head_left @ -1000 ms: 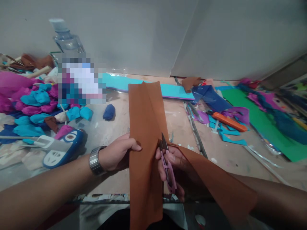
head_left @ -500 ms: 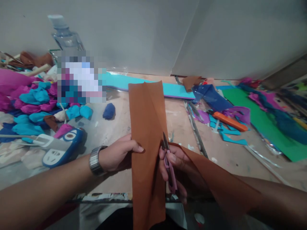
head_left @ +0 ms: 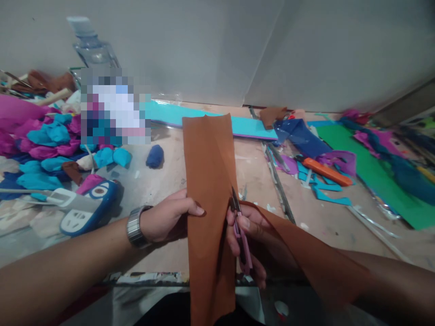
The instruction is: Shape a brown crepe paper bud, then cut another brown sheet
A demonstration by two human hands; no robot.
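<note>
A long brown sheet of paper (head_left: 207, 181) stands upright in front of me over the table edge. My left hand (head_left: 168, 219), with a metal wristwatch, pinches its left edge, thumb on the front. My right hand (head_left: 249, 240) is closed round small pink thread snips (head_left: 240, 231), whose dark blades bite into the sheet's right side. A cut brown strip (head_left: 306, 249) hangs off to the right over my right forearm.
Crumpled pink, teal and blue paper balls (head_left: 44, 145) pile up at the left, beside a blue-and-white power strip (head_left: 84, 206). A water bottle (head_left: 90, 45), a teal strip (head_left: 204, 120), an orange cutter (head_left: 326, 172) and green paper (head_left: 367, 167) lie further back and right.
The snips' blades have closed a little further up the sheet. The brown sheet and both hands shifted slightly right and down.
</note>
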